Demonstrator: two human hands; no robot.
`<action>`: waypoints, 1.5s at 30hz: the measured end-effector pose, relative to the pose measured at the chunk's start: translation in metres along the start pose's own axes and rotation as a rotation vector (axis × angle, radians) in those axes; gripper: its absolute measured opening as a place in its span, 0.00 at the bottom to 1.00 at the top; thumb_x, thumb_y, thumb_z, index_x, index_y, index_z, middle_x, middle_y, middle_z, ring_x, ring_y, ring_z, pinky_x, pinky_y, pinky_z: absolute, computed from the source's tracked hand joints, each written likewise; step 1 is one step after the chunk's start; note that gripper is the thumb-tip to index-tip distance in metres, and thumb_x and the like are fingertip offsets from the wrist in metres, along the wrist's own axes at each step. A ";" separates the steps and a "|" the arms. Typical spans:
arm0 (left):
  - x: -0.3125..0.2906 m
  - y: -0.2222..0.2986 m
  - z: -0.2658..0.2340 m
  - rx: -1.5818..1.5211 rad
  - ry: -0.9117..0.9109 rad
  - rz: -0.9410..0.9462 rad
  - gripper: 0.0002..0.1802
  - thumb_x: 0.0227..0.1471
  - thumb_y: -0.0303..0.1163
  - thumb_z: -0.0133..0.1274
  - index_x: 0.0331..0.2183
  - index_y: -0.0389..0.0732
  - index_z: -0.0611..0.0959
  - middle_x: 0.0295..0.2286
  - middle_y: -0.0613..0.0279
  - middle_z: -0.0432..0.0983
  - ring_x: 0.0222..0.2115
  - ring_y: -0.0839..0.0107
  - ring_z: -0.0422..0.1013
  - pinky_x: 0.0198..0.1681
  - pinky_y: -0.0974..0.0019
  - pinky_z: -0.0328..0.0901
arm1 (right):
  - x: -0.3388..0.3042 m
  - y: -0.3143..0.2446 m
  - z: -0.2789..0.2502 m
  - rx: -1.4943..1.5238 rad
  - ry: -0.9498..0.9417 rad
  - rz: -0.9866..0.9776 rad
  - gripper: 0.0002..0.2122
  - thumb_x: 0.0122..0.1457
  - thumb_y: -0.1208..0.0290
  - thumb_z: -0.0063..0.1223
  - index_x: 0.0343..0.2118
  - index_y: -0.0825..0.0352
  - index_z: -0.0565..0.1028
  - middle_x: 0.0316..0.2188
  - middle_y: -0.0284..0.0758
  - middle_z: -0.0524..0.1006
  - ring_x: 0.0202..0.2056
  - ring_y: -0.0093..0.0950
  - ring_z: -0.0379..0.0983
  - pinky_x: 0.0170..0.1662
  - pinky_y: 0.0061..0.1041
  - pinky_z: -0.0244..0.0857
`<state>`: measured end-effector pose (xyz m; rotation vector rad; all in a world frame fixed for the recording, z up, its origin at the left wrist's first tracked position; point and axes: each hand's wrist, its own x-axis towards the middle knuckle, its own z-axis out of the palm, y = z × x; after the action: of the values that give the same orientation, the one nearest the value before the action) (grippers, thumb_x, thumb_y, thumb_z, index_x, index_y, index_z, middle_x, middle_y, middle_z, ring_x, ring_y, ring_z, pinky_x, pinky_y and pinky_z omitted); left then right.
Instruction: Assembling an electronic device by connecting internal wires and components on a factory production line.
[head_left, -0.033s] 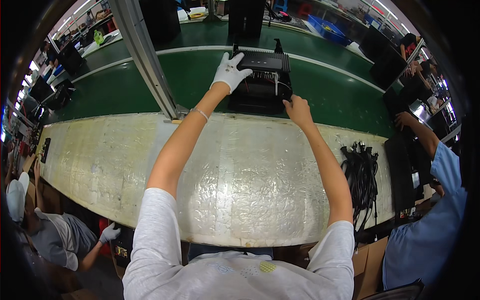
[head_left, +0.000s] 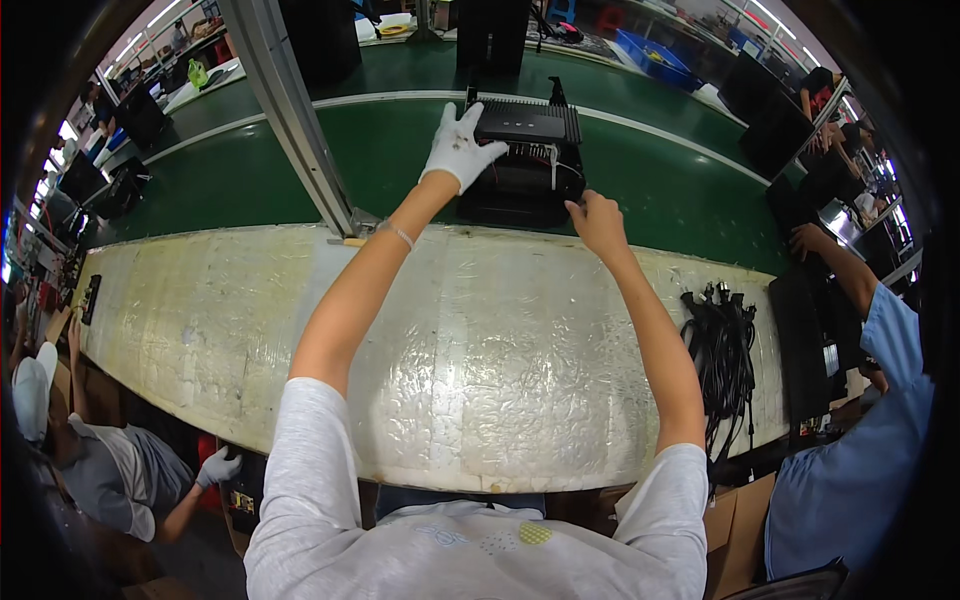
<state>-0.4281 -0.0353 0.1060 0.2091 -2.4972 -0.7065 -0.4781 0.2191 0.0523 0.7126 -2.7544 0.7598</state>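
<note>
At lower left, a co-worker's pale-gloved hand shows below the curved edge of the workbench, whose pale top wears clear, crinkled film that shines in ripples. A straight, grooved metal post rises at a slant before the smooth, dark green surface behind the bench. Next comes the left hand, in a white fabric glove with dark smudges, fingers spread wide against the black device. That boxy device sits on the green surface, between both hands, its top finely ribbed around a smooth panel. The bare right hand curls at its lower right corner; whether it grips anything, I cannot tell. Farther right lie glossy black cables, bundled in loose strands.
</note>
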 end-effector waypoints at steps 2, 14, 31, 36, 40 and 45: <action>-0.035 0.003 -0.004 0.033 0.118 0.105 0.45 0.47 0.50 0.58 0.58 0.32 0.63 0.59 0.39 0.51 0.60 0.47 0.53 0.62 0.56 0.51 | -0.025 -0.026 -0.025 -0.107 -0.011 -0.003 0.11 0.54 0.74 0.57 0.39 0.73 0.73 0.35 0.47 0.76 0.27 0.44 0.75 0.31 0.35 0.67; -0.236 -0.025 -0.046 0.203 -0.559 -0.046 0.40 0.54 0.52 0.47 0.61 0.39 0.60 0.63 0.50 0.46 0.65 0.52 0.41 0.66 0.52 0.38 | -0.254 -0.212 -0.252 -0.009 0.409 -1.181 0.13 0.54 0.72 0.44 0.43 0.69 0.66 0.40 0.54 0.70 0.36 0.43 0.71 0.35 0.35 0.70; -0.273 -0.032 -0.030 0.248 -0.436 0.026 0.38 0.58 0.55 0.33 0.62 0.39 0.59 0.64 0.54 0.44 0.66 0.57 0.38 0.66 0.55 0.33 | -0.367 -0.201 -0.303 0.022 0.472 -1.128 0.20 0.62 0.75 0.30 0.55 0.77 0.59 0.52 0.63 0.60 0.45 0.48 0.64 0.38 0.46 0.65; -0.276 -0.026 -0.039 0.268 -0.463 -0.054 0.38 0.59 0.54 0.32 0.62 0.39 0.58 0.65 0.55 0.43 0.66 0.58 0.38 0.66 0.55 0.32 | -0.352 -0.217 -0.246 0.755 0.477 -1.275 0.19 0.65 0.65 0.35 0.52 0.74 0.63 0.49 0.59 0.66 0.42 0.41 0.67 0.35 0.39 0.66; -0.282 -0.022 -0.042 0.173 -0.420 -0.002 0.37 0.58 0.54 0.34 0.60 0.38 0.62 0.64 0.53 0.47 0.66 0.57 0.38 0.67 0.55 0.32 | -0.323 -0.236 -0.188 0.456 0.755 -1.076 0.21 0.67 0.61 0.36 0.54 0.74 0.62 0.42 0.52 0.73 0.34 0.39 0.74 0.35 0.32 0.71; -0.291 -0.019 -0.020 0.244 -0.218 -0.274 0.36 0.58 0.50 0.33 0.61 0.37 0.60 0.64 0.51 0.46 0.66 0.55 0.38 0.66 0.52 0.31 | -0.241 -0.239 -0.036 0.411 0.286 -0.711 0.17 0.62 0.78 0.43 0.54 0.74 0.63 0.50 0.46 0.69 0.47 0.35 0.69 0.46 0.28 0.64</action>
<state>-0.1708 0.0218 -0.0212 0.6015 -2.7944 -0.5521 -0.1482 0.1540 0.1117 1.4172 -1.8881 1.1323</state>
